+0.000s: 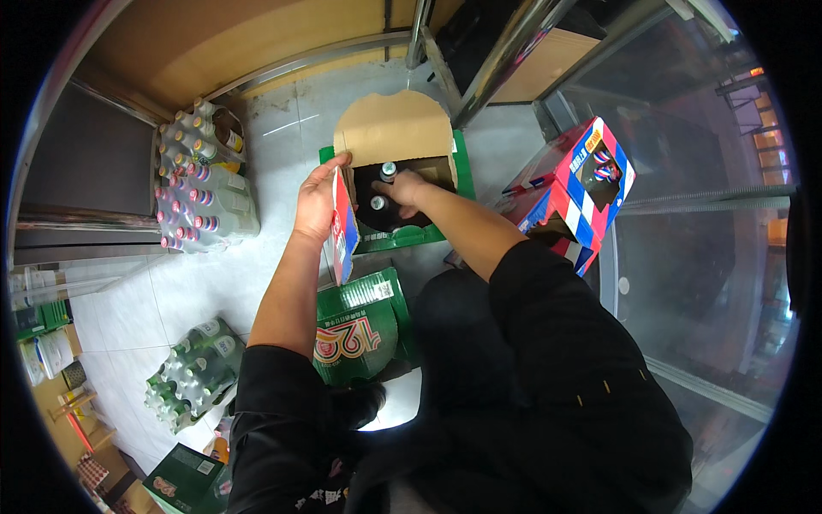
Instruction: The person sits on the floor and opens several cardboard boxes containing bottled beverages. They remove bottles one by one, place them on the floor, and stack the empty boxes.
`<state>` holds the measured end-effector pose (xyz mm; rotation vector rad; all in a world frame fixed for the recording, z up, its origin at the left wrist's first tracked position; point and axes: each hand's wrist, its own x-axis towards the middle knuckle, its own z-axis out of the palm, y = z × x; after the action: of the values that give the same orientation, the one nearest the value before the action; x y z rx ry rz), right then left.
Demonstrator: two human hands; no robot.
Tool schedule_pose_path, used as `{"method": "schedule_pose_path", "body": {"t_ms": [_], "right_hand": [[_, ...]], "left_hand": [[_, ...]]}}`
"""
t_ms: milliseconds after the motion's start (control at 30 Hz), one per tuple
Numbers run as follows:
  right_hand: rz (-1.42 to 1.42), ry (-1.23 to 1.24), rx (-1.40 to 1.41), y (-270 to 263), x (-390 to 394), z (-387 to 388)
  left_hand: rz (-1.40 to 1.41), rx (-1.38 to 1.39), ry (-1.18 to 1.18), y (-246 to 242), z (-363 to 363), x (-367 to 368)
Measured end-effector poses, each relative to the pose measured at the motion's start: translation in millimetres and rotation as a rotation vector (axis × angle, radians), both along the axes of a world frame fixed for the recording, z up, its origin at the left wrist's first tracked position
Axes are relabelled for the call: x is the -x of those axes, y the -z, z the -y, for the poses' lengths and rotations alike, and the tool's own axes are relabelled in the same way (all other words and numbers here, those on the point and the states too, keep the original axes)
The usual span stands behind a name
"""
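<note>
In front of me a green cardboard carton stands on the floor, its brown top flap folded up and back. Two capped bottles show in its dark opening: an upper bottle and a lower bottle. My right hand reaches into the opening beside them, index finger extended between the caps; whether it grips anything below is hidden. At the opening's left side, my left hand grasps a red, white and blue cardboard piece, seen nearly edge-on.
Plastic-wrapped clear bottles and green bottles stand at left. A red and blue carton leans at right near a glass door. Another green carton lies by my legs, and a dark green box sits lower left.
</note>
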<state>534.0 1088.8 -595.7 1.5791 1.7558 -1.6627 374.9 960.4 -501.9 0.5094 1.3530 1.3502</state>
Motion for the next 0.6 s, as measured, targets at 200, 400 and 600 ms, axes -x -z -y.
{"method": "schedule_pose_path", "body": {"t_ms": [200,400,600], "right_hand": [[0.139,-0.263,0.179,-4.2,-10.2,-3.4],[-0.046,-1.189,-0.216,18.7,-27.9,-2.3],[-0.264,-1.33,-0.503,3.6,-33.5,-2.6]], "left_hand": [[-0.005,-0.004,-0.019,2.0,-0.5,-1.3],[-0.025,0.011,-0.014,0.7,-0.5,-2.6],[-0.085,0.032,0.003,-3.2,-0.3,-3.7]]}}
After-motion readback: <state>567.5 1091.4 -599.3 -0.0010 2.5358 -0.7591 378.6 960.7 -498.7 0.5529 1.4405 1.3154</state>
